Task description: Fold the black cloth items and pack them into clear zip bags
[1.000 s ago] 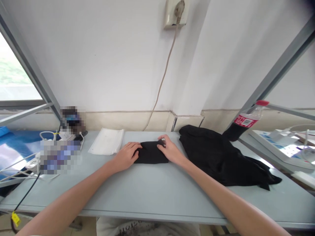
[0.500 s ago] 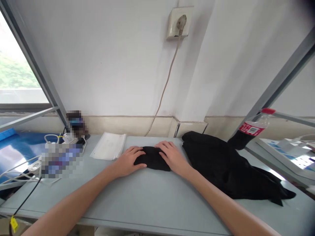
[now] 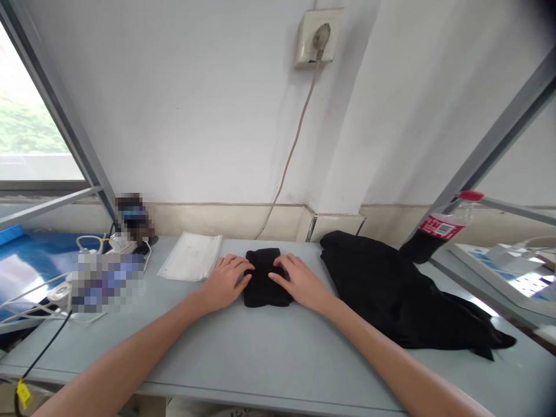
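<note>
While the left hand (image 3: pixel 223 284) and right hand (image 3: pixel 302 284) rest unclenched fingers on the folded black cloth (image 3: pixel 266 294), nearer the back edge of the worktop (image 3: pixel 256 350) than its front, uneven pressure could skew the folds.

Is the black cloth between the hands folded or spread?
Folded: the black cloth lies as a compact, roughly rectangular packet between the left hand and the right hand.

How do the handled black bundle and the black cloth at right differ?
The bundle is compact; the cloth is much larger and loosely spread. The bundle's outline is roughly rectangular; the cloth's is irregular, with trailing ends. The left hand and right hand are on the bundle; neither is on the cloth. Both things are black and lie on the table.
</note>
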Tool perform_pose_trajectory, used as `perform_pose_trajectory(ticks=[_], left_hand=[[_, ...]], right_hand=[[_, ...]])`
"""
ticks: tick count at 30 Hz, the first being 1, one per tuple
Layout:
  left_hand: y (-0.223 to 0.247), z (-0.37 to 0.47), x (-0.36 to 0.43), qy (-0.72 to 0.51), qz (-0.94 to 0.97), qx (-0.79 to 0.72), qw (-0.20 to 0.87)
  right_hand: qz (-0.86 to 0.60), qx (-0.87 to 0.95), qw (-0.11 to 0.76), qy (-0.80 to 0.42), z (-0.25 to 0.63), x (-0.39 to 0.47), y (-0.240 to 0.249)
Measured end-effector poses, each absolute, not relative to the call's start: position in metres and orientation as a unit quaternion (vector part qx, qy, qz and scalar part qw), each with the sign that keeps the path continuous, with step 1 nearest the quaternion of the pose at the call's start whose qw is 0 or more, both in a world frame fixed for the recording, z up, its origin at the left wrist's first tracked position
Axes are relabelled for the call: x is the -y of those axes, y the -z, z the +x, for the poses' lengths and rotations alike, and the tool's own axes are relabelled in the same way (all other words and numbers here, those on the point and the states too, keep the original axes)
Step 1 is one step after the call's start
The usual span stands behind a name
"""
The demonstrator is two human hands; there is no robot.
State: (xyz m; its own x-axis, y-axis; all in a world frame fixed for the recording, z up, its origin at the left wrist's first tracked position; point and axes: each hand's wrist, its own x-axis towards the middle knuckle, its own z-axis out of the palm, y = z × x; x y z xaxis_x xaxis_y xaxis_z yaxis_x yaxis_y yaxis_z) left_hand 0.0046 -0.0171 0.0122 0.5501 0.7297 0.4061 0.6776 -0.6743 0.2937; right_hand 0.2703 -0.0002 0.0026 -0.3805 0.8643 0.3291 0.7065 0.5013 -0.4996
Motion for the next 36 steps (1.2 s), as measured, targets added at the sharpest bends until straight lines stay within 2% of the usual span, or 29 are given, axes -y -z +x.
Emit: perform_pose_trajectory(ticks=[4,7,12,16,20,24,28,30,32,34,36], left_hand=[[-0.009,0.008,0.017,-0.305,0.832,-0.437,0.156],[-0.006,0.009,0.013,-0.34,0.765,-0.5,0.22],[0.001,0.006,0.004,-0.355,0.695,-0.549,0.3],[-0.001,0.004,0.002,-0.345,0.671,-0.524,0.394],[-0.014,0.008,0.011,-0.338,0.705,-0.442,0.441],[-0.022,0.016,0.024,-0.36,0.73,-0.362,0.454],[-0.021,0.019,0.026,-0.357,0.761,-0.383,0.384],[-0.024,0.012,0.02,-0.371,0.765,-0.44,0.289],[-0.029,-0.002,0.01,-0.369,0.756,-0.521,0.14],[-0.035,-0.02,0.0,-0.295,0.736,-0.609,-0.016],[-0.039,-0.039,-0.009,-0.169,0.69,-0.698,-0.094]], right_hand=[[-0.596,0.758,0.244,-0.103,0.271,-0.007,0.011],[-0.576,0.77,0.238,-0.136,0.273,-0.008,0.01],[-0.439,0.795,0.29,-0.303,0.27,-0.001,-0.007],[-0.35,0.77,0.322,-0.426,0.266,0.005,-0.02],[-0.335,0.709,0.337,-0.521,0.266,0.011,-0.028],[-0.371,0.627,0.298,-0.616,0.267,0.018,-0.032],[-0.395,0.596,0.247,-0.654,0.264,0.022,-0.03],[-0.422,0.569,0.251,-0.66,0.262,0.022,-0.028],[-0.447,0.531,0.294,-0.657,0.261,0.021,-0.026],[-0.458,0.497,0.35,-0.649,0.262,0.019,-0.025],[-0.474,0.463,0.382,-0.644,0.265,0.015,-0.023]])
